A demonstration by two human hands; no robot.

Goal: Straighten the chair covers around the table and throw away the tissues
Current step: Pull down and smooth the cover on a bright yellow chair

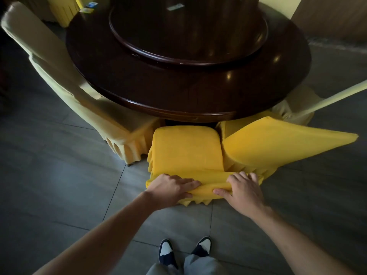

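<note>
yellow chair cover (186, 151) on the middle chair, pushed in at the near edge of the round dark table (198, 92). left hand (170, 188) and right hand (243, 188) both grip the bunched top fold of the chair back, fingers over, thumbs under. 2 more covered chairs flank it: pale left chair (79, 92), yellow right chair (278, 143). tissues not identifiable.

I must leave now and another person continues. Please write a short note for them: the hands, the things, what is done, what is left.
Left hand and right hand both grip the top edge of the yellow chair cover on the chair nearest you, pushed in at the round table.
Done: cannot tell which covers are finished.
Left: settle this cover; check the yellow cover to its right and the pale cover on the left. No tissues clearly visible; small items lie at the table's far edge.
</note>
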